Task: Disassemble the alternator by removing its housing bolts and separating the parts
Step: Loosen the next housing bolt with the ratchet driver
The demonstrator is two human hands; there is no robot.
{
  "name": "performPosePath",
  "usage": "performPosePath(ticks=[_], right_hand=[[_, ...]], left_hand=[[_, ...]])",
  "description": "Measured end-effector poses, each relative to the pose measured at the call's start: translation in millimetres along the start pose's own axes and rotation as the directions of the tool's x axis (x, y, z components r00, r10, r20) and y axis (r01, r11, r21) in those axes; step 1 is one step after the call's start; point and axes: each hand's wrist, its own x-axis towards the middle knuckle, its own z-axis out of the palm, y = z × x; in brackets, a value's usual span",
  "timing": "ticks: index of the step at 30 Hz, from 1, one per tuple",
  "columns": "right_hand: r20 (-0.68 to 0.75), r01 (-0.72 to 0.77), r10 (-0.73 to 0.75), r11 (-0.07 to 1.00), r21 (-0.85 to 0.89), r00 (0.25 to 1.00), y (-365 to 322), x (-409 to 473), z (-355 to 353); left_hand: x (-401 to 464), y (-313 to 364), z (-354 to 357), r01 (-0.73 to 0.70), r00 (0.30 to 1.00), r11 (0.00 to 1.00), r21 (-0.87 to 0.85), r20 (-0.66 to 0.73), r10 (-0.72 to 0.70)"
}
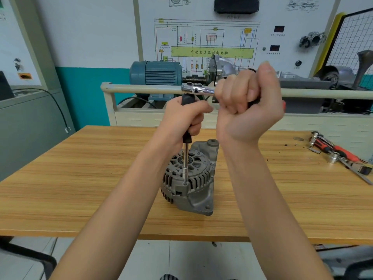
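A grey alternator (191, 182) stands on the wooden table (80, 188), its vented housing facing up. A black-handled driver extension (186, 156) rises upright from a housing bolt near the front rim. My left hand (185, 118) grips the black handle of that extension. A chrome ratchet wrench (196, 89) sits on top of the extension, its handle pointing right. My right hand (250, 102) is wrapped around the ratchet handle, which is mostly hidden inside the fist.
Red-handled tools, sockets and a metal ruler (341, 156) lie at the table's right edge. Behind the table stands a training bench with a rail (141, 88), a blue motor (155, 72) and a wiring-diagram panel. A grey cabinet (30, 128) stands at left.
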Motion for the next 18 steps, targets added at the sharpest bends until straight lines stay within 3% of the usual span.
performPosePath(ticks=[4, 8, 10, 14, 18], right_hand=[[-0.149, -0.273, 0.334, 0.906, 0.323, 0.931, -3.1, 18.2, -19.9], [-0.179, -0.294, 0.442, 0.798, 0.526, 0.879, 1.0, 25.0, -27.1], [-0.186, -0.275, 0.405, 0.83, 0.486, 0.895, -0.3, 22.0, -23.6], [-0.122, -0.177, 0.207, 0.959, 0.223, 0.971, -1.2, 8.3, -9.0], [0.06, 0.156, -0.149, 0.979, -0.132, 0.987, 6.9, -11.8, 12.2]], left_hand=[[2.3, 6.1, -12.5, 0.044, 0.971, 0.996, -0.074, 0.239, -0.025], [3.1, 7.4, -11.7, 0.101, 0.936, 0.991, -0.087, 0.345, -0.065], [3.2, 6.2, -9.8, 0.086, 0.956, 0.994, -0.067, 0.287, -0.063], [3.4, 2.7, 0.7, 0.017, 1.0, 1.0, -0.015, 0.015, -0.017], [3.0, -1.3, 10.9, -0.046, 0.974, 0.999, 0.03, -0.219, 0.051]])
